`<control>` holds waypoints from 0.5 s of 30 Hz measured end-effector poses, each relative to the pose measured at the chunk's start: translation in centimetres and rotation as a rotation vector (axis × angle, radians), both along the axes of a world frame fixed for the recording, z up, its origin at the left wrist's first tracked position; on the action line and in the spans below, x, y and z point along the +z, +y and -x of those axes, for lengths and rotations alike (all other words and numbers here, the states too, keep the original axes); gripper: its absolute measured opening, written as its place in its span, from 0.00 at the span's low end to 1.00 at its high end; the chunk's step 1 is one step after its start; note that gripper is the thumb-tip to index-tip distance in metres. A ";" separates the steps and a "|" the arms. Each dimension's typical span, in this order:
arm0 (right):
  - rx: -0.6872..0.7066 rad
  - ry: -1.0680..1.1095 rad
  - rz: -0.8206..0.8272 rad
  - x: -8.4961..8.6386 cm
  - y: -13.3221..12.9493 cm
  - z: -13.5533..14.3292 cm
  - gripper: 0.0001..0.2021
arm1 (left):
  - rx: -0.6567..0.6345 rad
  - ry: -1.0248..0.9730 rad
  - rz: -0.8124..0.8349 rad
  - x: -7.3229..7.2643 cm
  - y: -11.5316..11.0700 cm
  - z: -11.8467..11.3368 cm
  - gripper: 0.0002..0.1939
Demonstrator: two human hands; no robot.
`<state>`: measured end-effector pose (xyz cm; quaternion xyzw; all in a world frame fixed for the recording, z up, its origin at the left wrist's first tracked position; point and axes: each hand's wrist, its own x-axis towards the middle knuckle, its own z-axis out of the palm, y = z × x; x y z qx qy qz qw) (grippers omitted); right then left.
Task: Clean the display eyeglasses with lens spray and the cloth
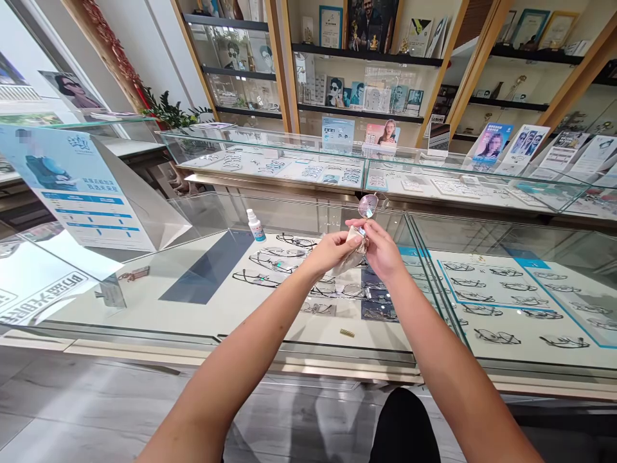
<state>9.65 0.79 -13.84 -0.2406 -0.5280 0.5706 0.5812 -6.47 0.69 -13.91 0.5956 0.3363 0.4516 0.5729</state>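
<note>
Eyeglasses [368, 206] — in the right hand [383, 251]

The glasses [368, 206] and the cloth [348, 262] are in the person's fingers [378, 232], over the tabletop [193, 321]. A small bottle [256, 227] is to their left, and a big sign [81, 183] stands farther left. More glasses [496, 335] lie in rows at the right, and shelves [409, 60] are far behind.
</note>
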 end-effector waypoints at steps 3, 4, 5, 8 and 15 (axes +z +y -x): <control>0.003 -0.009 -0.023 0.0 -0.1 0.0 0.16 | -0.038 -0.029 -0.007 0.0 0.0 0.0 0.33; 0.001 -0.008 -0.026 0.0 0.0 0.0 0.16 | -0.048 -0.064 -0.005 0.0 0.0 0.0 0.33; 0.000 -0.005 -0.026 0.0 0.0 -0.1 0.16 | -0.055 -0.097 -0.005 0.0 0.0 -0.1 0.33; 0.008 0.019 -0.011 -0.1 0.1 -0.1 0.14 | -0.077 -0.142 -0.016 0.1 -0.2 -0.1 0.33; 0.008 0.015 0.040 -0.4 0.4 -0.3 0.16 | -0.100 -0.073 -0.027 0.6 -0.6 0.1 0.32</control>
